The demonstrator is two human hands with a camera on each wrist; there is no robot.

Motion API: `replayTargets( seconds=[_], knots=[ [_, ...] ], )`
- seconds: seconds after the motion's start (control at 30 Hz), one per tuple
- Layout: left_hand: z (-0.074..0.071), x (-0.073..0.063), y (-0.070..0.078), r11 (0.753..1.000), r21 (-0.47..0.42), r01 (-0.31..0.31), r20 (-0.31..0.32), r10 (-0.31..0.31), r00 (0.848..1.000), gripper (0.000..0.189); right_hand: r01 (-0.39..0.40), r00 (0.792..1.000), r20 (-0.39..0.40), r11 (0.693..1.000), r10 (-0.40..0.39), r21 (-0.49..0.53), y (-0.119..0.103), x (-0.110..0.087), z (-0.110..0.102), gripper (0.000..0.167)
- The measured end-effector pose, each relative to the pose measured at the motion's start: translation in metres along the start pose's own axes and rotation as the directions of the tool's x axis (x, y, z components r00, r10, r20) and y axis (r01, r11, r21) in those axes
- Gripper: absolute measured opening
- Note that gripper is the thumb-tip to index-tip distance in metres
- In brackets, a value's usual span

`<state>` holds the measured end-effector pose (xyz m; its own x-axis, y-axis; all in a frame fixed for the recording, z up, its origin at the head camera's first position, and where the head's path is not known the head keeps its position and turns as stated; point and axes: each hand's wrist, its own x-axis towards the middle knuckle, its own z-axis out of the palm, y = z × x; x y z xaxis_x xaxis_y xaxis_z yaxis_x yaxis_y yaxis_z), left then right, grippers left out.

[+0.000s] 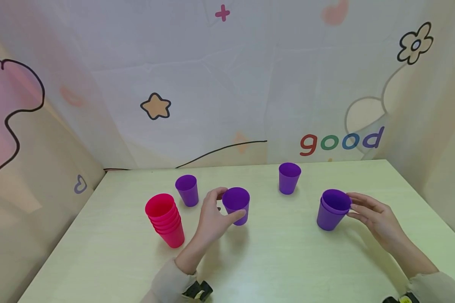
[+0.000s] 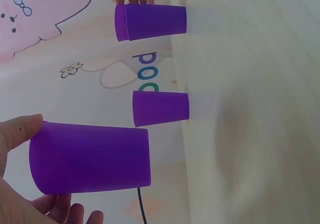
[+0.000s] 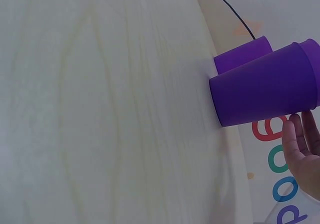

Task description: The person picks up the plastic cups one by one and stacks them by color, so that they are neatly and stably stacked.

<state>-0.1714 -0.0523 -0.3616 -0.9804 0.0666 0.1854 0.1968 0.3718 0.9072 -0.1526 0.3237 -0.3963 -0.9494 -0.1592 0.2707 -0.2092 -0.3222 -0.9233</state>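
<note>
In the head view my left hand (image 1: 212, 219) grips a purple cup (image 1: 236, 206) near its rim, thumb on the near side and fingers behind. The left wrist view shows this cup (image 2: 95, 159) raised off the table, its base apart from the surface. On the right, two nested purple cups (image 1: 327, 216) stand upright on the table. My right hand (image 1: 379, 221) is beside them, its extended fingers at the stack's right side near the rim. Fingertips (image 3: 294, 118) meet the wall of the stack (image 3: 265, 86) in the right wrist view; the thumb is hidden there.
Several nested pinkish-red cups (image 1: 172, 233) stand left of my left hand. One purple cup (image 1: 187, 191) is behind them, and another purple cup (image 1: 288, 181) stands near the back edge of the pale table (image 1: 273, 265). A printed cloth (image 1: 227, 84) hangs behind the table.
</note>
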Motion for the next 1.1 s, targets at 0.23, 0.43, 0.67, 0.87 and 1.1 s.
replayTargets(
  seconds=[0.23, 0.43, 0.67, 0.87, 1.1],
  knots=[
    [0.007, 0.005, 0.014, 0.999, -0.021, -0.028, 0.016, 0.028, 0.999, 0.065, -0.006, 1.0, -0.004, 1.0, 0.006, -0.025, 0.0, -0.001, 0.0, 0.032],
    [0.013, 0.01, 0.024, 0.998, -0.035, -0.044, 0.028, 0.045, 0.999, 0.064, -0.007, 1.0, -0.009, 0.999, 0.007, -0.032, 0.001, -0.001, 0.0, 0.032],
    [0.019, 0.014, 0.037, 0.997, -0.047, -0.063, 0.047, 0.065, 0.997, 0.064, 0.012, 1.0, 0.007, 0.999, -0.012, -0.034, 0.002, 0.0, -0.001, 0.032],
    [0.025, 0.018, 0.044, 0.997, -0.06, -0.05, 0.067, 0.054, 0.996, 0.063, 0.007, 1.0, 0.004, 0.999, -0.007, -0.044, 0.001, 0.0, 0.0, 0.031],
    [0.036, 0.021, 0.051, 0.995, -0.087, -0.052, 0.089, 0.06, 0.994, 0.063, 0.006, 1.0, 0.005, 1.0, -0.005, -0.03, 0.002, -0.001, -0.001, 0.031]
  ],
)
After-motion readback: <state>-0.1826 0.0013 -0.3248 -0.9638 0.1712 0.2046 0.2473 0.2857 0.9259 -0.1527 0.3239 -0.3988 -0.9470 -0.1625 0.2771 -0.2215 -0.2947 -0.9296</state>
